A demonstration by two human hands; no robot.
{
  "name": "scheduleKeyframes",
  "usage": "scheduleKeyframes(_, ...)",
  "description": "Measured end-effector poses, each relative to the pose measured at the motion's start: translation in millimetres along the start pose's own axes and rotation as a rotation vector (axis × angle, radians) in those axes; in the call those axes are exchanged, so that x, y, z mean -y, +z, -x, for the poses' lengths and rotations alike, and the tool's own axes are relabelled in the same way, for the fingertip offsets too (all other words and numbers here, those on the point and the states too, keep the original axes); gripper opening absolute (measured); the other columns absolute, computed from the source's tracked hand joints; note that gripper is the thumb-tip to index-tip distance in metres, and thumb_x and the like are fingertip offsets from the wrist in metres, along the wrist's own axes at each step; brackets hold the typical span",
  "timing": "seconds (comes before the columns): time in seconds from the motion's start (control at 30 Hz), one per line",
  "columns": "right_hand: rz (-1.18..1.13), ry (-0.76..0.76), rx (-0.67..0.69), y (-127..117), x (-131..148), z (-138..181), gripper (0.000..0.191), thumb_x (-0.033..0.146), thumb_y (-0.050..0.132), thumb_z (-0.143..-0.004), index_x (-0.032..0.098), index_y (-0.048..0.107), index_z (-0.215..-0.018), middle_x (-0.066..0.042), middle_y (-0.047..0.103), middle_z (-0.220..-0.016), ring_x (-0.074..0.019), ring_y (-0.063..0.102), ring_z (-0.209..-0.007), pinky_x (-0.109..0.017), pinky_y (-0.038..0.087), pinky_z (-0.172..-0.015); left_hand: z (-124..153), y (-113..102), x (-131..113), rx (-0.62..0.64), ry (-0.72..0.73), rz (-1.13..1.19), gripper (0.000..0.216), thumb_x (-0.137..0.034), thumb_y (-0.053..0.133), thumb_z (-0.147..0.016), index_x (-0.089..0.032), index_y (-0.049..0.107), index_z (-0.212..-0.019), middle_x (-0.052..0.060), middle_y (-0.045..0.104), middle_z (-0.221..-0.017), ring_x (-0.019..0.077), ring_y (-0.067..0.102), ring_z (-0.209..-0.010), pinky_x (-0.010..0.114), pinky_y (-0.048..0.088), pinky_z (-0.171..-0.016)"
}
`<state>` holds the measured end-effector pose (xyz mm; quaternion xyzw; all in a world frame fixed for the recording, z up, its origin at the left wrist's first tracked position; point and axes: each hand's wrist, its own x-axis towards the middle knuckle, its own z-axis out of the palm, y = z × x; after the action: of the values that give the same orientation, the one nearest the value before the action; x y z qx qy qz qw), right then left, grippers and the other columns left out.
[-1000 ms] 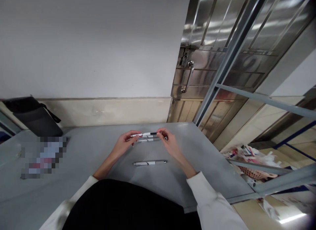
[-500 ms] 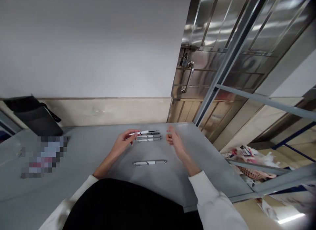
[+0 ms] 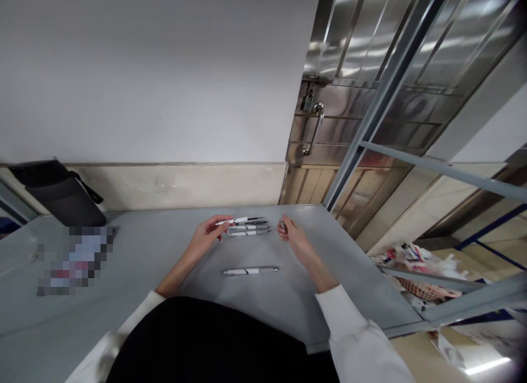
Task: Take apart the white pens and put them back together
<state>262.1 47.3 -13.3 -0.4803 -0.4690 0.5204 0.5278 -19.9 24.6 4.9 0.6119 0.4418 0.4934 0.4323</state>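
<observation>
My left hand [image 3: 206, 234] is closed on the left end of a white pen [image 3: 239, 221], whose right end tapers to a thin dark length. Right below it, several white-and-grey pens [image 3: 249, 230] lie close together on the grey table [image 3: 164, 295]. Nearer to me, a single white-and-silver pen [image 3: 250, 271] lies crosswise by itself. To the right of the group, my right hand [image 3: 293, 235] has its fingers curled in around a small greyish piece, mostly hidden and too small to name. The two hands are apart.
A dark bottle-like container [image 3: 61, 193] with a strap leans at the back left, beside a blurred-out flat item [image 3: 78, 259]. A wall runs along the table's back. A metal frame post [image 3: 364, 130] rises at the right, with a cluttered basket [image 3: 428, 287] beyond.
My right hand's fingers, smeared by motion before, are now still and curled in, with a small greyish piece showing between them. My left hand and the pens have stayed put.
</observation>
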Motion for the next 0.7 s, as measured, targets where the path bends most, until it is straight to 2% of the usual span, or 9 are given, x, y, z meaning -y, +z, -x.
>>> scheduleKeyframes(0.07, 0.028, -0.095, -0.036, -1, -2, 0, 0.051, 0.074, 0.069, -0.076, 0.025, 0.056, -0.068, 0.000, 0.055, -0.060, -0.0136, 0.040, -0.048, -0.032, 0.033, -0.048, 0, 0, 0, -0.001, 0.001, -0.001, 0.039, -0.050, 0.073, -0.084, -0.020, 0.078, -0.108, 0.007, 0.075, -0.094, 0.0203, 0.064, -0.080, 0.026, 0.048, -0.061)
scheduleKeyframes(0.17, 0.126, -0.192, -0.065, -6, 0, 3, 0.040, 0.066, 0.071, -0.078, 0.026, 0.069, -0.083, -0.006, 0.071, -0.081, -0.0218, 0.061, -0.070, -0.037, 0.048, -0.065, 0, 0, -1, 0.001, -0.003, 0.001, 0.040, -0.050, 0.073, -0.084, -0.019, 0.077, -0.109, 0.008, 0.076, -0.095, 0.0198, 0.063, -0.080, 0.026, 0.049, -0.062)
scheduleKeyframes(0.23, 0.169, -0.210, -0.071, -8, 4, 6, 0.035, 0.060, 0.071, -0.081, 0.026, 0.074, -0.091, -0.007, 0.074, -0.092, -0.0256, 0.067, -0.086, -0.039, 0.052, -0.077, 0, 0, -1, 0.003, -0.004, 0.000, 0.040, -0.050, 0.072, -0.085, -0.019, 0.077, -0.110, 0.008, 0.075, -0.096, 0.0196, 0.063, -0.080, 0.026, 0.049, -0.062)
scheduleKeyframes(0.33, 0.187, -0.240, -0.082, -9, 13, 11, 0.031, 0.053, 0.070, -0.084, 0.027, 0.077, -0.101, -0.006, 0.075, -0.094, -0.0270, 0.068, -0.096, -0.041, 0.052, -0.088, 0, 0, 0, 0.006, -0.004, -0.001, 0.041, -0.051, 0.072, -0.085, -0.018, 0.077, -0.110, 0.008, 0.075, -0.097, 0.0195, 0.063, -0.080, 0.026, 0.049, -0.062)
scheduleKeyframes(0.53, 0.207, -0.312, -0.023, -3, 22, 17, 0.025, 0.047, 0.067, -0.089, 0.027, 0.077, -0.101, -0.005, 0.074, -0.094, -0.0257, 0.067, -0.096, -0.039, 0.052, -0.088, 0, 0, 0, 0.007, -0.009, 0.007, 0.041, -0.050, 0.073, -0.085, -0.018, 0.077, -0.110, 0.008, 0.075, -0.095, 0.0193, 0.063, -0.079, 0.026, 0.049, -0.062)
scheduleKeyframes(0.7, 0.287, -0.330, -0.009, -1, 24, 20, 0.026, 0.047, 0.064, -0.091, 0.027, 0.076, -0.101, -0.005, 0.073, -0.090, -0.0253, 0.066, -0.091, -0.038, 0.051, -0.080, 1, 0, 1, 0.005, -0.010, 0.007, 0.041, -0.050, 0.072, -0.085, -0.018, 0.077, -0.110, 0.008, 0.074, -0.096, 0.0194, 0.063, -0.080, 0.027, 0.049, -0.062)
